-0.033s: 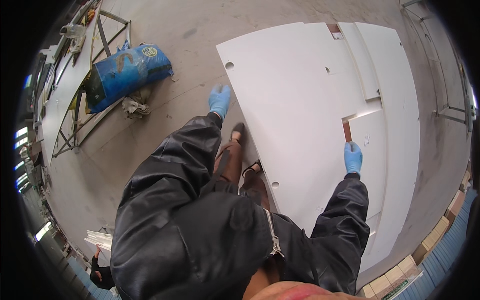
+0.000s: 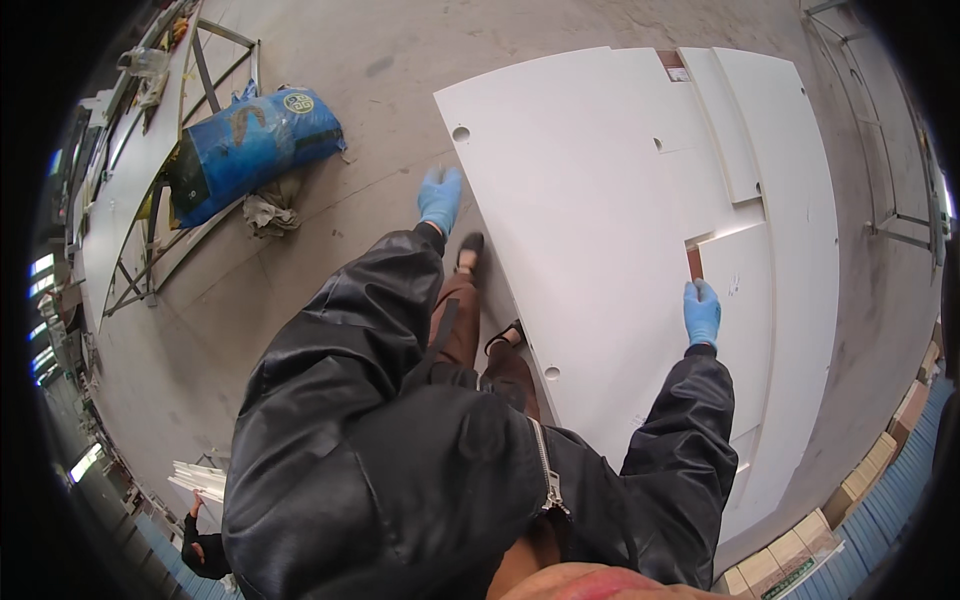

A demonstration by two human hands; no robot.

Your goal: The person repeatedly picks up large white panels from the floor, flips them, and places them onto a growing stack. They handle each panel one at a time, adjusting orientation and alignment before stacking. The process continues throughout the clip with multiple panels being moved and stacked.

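Observation:
My left hand (image 2: pixel 439 200), in a light blue glove, hovers over the grey floor beside the left edge of a large white panel (image 2: pixel 590 210). Its fingers point forward with smeared tips, and nothing shows in them. On the right, my gloved right hand (image 2: pixel 702 312) is at the lower end of a brown-lined gap (image 2: pixel 695 262), by the edge of a smaller white board (image 2: pixel 740 265). Those fingers are bent and pressed together; what they hold, if anything, is hidden. Round holes mark the large panel near its left edge. More white strips and boards lie along its right side.
A stuffed blue sack (image 2: pixel 260 150) lies on a metal-framed rack at the far left, crumpled grey cloth (image 2: pixel 270 213) below it. Another metal frame (image 2: pixel 905 232) stands far right. Stacked boards (image 2: pixel 790 560) line the lower right. Another person (image 2: pixel 203 550) handles white strips at lower left.
My left foot has shifted slightly forward and left. My right hand has moved a little to the left and up. My left hand is nearly where it was.

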